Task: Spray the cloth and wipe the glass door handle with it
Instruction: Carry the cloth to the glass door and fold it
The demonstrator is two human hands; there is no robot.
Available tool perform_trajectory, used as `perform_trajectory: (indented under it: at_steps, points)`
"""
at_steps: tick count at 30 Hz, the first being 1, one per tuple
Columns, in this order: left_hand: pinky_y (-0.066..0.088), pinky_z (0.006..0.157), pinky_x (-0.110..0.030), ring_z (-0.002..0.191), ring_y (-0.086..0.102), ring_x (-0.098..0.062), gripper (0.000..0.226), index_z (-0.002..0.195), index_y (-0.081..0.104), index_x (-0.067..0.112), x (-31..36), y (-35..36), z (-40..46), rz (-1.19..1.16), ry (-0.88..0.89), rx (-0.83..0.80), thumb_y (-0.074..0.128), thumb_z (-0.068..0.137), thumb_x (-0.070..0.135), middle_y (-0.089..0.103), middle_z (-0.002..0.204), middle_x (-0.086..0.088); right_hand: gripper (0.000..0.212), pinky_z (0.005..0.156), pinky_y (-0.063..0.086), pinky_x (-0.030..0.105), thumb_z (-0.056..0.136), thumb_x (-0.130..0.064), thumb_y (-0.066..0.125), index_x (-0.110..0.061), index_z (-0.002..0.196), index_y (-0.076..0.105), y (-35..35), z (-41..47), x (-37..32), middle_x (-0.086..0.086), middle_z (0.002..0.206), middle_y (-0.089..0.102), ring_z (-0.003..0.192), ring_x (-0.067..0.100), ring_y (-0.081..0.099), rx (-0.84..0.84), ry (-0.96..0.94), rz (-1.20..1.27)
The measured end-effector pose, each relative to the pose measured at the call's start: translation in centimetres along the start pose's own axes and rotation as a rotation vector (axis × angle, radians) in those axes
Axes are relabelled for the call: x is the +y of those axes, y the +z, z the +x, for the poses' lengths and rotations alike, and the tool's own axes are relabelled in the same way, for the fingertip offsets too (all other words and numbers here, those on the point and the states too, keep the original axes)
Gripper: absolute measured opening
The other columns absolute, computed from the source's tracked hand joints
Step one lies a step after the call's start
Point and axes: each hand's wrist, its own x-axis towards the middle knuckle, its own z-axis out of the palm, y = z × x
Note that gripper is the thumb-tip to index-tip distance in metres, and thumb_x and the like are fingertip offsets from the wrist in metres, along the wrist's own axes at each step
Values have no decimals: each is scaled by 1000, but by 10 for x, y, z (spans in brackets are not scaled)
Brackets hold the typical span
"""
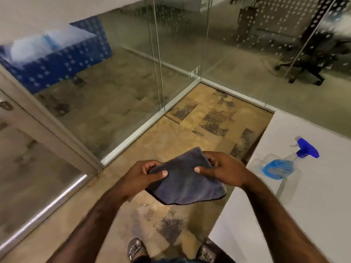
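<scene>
A dark grey-blue cloth (185, 184) is stretched between both hands above the carpet, low in the middle of the view. My left hand (145, 172) pinches its left edge with the thumb on top. My right hand (221, 168) grips its right edge the same way. A clear spray bottle (281, 166) with blue liquid and a blue trigger head lies on its side on the white table (313, 205) to the right, about a hand's width from my right hand. The glass door (28, 158) stands at the left; what may be part of its lock or handle (5, 105) shows at the left edge.
Glass partitions (123, 82) with a metal floor rail enclose the corner ahead. A black office chair (311, 59) sits behind the glass at the upper right. Patterned tan carpet (199, 126) covers the floor, and my shoes (135, 249) show at the bottom.
</scene>
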Motion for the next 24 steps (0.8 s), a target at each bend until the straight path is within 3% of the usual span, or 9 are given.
perform_trajectory:
  at_steps: [2,4,6,10,12,14,18,21,24]
  points:
    - [55,75,-19,83,69,-7,10,109,78,1,-5,-30,-4,-19,43,138,73,101,2,78,94,-3,19,98,62,41,107,-25,73,-17,124,74,19,20,-21,-2,115,82,112,17,77,-24,-21,85]
    - [56,79,-24,89,71,-13,14,113,76,-1,-18,-61,-8,-75,48,235,74,100,4,79,100,-6,20,107,58,56,110,-17,68,-12,129,72,40,40,-46,10,123,80,120,31,75,-51,-51,163]
    - [60,82,-29,99,70,-22,25,118,75,2,-36,-87,-15,-216,-1,263,72,100,18,79,105,-7,25,111,57,55,111,-12,64,-12,135,70,62,59,-73,9,130,79,126,27,74,-78,-86,246]
    - [52,115,-54,132,68,-35,86,143,64,8,-74,-129,-28,-556,-115,211,76,82,67,74,138,-14,31,108,61,47,107,-15,65,-13,138,69,103,99,-117,11,134,78,130,30,74,-102,-107,428]
    - [49,120,-50,140,64,-31,117,151,57,9,-85,-143,-33,-680,-108,155,85,64,82,68,149,-14,32,98,63,33,103,-24,69,-20,135,73,122,117,-137,6,131,80,125,24,76,-119,-94,513]
    - [45,124,-44,147,57,-27,128,156,52,9,-88,-158,-41,-845,-90,115,89,58,81,62,156,-12,30,94,62,28,101,-24,71,-23,131,76,142,136,-153,7,131,81,122,23,77,-127,-77,602]
    - [43,125,-40,144,59,-23,109,146,63,8,-97,-201,-54,-1032,36,140,98,61,65,64,153,-13,31,93,64,30,105,-20,69,-14,135,74,182,173,-176,14,132,79,120,27,77,-85,-43,700]
    - [52,112,-41,118,72,-25,83,131,72,1,-107,-242,-68,-873,78,229,100,70,50,75,130,-16,27,90,65,30,108,-16,67,-12,134,75,210,195,-188,17,133,79,120,30,78,-65,36,792]
    - [59,97,-35,107,73,-26,53,129,70,-5,-115,-276,-82,-680,41,371,82,95,33,77,123,-17,19,86,66,30,106,-19,70,-15,121,83,233,213,-198,18,129,81,117,30,80,-66,131,838]
